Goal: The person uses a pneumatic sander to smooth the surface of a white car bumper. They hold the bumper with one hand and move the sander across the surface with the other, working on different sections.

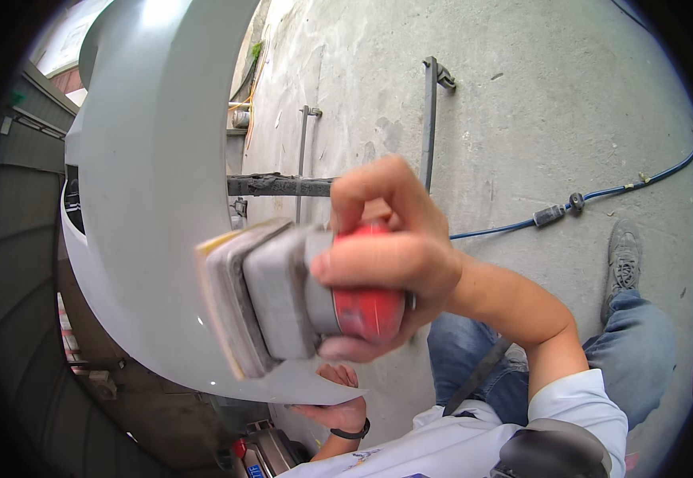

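My right hand (398,259) is closed around a sander (275,295) with a red top, grey body and yellowish-edged square pad, slightly motion-blurred. The pad is held over a large curved white panel (139,159), resembling a car bumper; whether they touch I cannot tell. My left hand (338,406), with a dark band on the wrist, grips the panel's lower edge, its fingers curled by that edge and partly hidden. A dark, worn bar (275,185) runs behind the panel, partly hidden by my right hand.
A blue hose (506,227) with a coupling crosses the concrete floor (561,119) on the right, near my shoe (625,255). Metal stand legs (430,119) extend along the floor. A vehicle (263,450) shows at the lower middle, and a dark corrugated wall (20,263) at the left.
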Available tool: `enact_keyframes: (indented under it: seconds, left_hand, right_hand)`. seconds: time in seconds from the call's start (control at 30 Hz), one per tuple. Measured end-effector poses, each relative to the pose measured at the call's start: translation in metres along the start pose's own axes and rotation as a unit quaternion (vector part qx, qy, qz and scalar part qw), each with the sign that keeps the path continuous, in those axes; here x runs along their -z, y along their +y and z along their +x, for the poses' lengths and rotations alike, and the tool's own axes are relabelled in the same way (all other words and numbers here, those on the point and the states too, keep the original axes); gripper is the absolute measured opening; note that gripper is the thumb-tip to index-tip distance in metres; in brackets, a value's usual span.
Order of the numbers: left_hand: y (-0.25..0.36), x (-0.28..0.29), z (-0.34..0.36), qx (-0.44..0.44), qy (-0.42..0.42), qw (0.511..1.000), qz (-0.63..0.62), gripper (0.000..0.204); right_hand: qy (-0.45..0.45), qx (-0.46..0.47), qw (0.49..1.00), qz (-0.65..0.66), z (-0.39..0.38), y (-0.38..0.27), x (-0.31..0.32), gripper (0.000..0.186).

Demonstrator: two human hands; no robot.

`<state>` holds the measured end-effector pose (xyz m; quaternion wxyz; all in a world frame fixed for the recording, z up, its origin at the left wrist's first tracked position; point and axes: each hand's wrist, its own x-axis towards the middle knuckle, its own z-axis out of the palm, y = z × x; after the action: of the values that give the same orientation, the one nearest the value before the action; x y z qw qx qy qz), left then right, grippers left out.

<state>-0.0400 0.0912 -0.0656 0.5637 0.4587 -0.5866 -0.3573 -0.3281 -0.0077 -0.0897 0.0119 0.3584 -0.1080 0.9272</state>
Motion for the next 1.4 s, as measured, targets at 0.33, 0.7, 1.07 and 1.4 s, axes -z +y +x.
enact_keyframes:
  seconds: [0.33, 0.7, 1.07, 1.4]
  left_hand:
    - [0.016, -0.028, 0.007, 0.001, 0.045, 0.998, -0.036, 0.067]
    - [0.011, -0.028, -0.002, -0.019, -0.046, 0.993, 0.110, 0.072]
    - [0.010, -0.002, -0.003, 0.037, -0.068, 0.996, 0.036, 0.070]
    - [0.002, 0.010, -0.001, 0.025, -0.029, 0.998, 0.057, 0.067]
  right_hand:
    - [-0.032, -0.004, 0.999, -0.017, 0.008, -0.010, -0.001, 0.048]
    - [-0.026, -0.011, 0.999, -0.019, 0.012, -0.009, -0.001, 0.035]
    - [0.031, 0.025, 0.997, -0.069, 0.042, 0.020, 0.005, 0.053]
    - [0.189, -0.055, 0.978, -0.063, 0.116, 0.101, 0.041, 0.043]
